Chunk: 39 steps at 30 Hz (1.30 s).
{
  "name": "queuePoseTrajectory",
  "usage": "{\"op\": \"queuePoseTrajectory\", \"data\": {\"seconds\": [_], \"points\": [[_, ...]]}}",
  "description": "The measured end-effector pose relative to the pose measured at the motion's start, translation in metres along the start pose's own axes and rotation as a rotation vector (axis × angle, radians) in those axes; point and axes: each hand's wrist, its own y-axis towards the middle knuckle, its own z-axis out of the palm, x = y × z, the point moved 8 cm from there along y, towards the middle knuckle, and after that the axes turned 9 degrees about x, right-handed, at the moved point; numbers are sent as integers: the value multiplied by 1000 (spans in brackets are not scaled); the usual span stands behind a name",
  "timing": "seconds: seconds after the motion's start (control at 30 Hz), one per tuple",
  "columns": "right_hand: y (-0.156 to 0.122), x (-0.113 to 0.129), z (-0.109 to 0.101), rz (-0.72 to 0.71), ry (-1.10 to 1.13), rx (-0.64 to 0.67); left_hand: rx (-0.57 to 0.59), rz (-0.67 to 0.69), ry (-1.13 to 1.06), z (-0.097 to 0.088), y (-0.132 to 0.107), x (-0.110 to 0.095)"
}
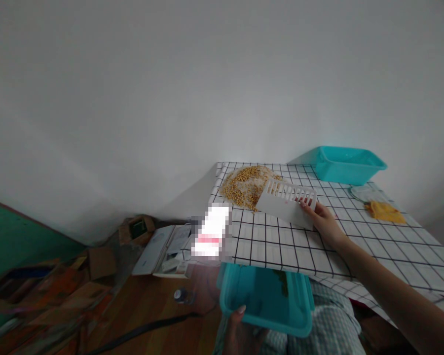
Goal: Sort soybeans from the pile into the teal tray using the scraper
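Observation:
My right hand (323,221) reaches across the checked tablecloth (373,246) and grips a white slotted scraper board (286,201), whose far edge rests against a heap of yellow beans (246,185) at the table's far left corner. My left hand (240,328) holds a teal plastic tray (266,298) by its near rim, below the table's front edge above my lap. A few small dark bits lie in the tray.
A second teal tub (346,165) stands at the table's far right, with a clear lid (364,193) and an orange cloth (387,212) beside it. Cardboard boxes (101,261), papers (163,249) and a bottle (181,295) lie on the wooden floor to the left.

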Motion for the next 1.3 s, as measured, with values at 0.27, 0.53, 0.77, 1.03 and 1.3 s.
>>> {"op": "queuePoseTrajectory", "data": {"seconds": [0.27, 0.53, 0.77, 1.03, 1.3], "points": [[-2, -1, 1, 17, 24, 16, -54, -1, -31, 0, -3, 0], [-4, 2, 2, 24, 15, 22, -48, -1, 9, -3, -1, -1], [-4, 5, 4, 2, 13, 36, -64, 9, 16, -3, -2, -1], [4, 10, 15, -35, 6, 101, -46, -3, -28, 2, -3, 0], [11, 12, 24, -60, -2, 131, -59, 5, 17, -2, -1, -2]]}}
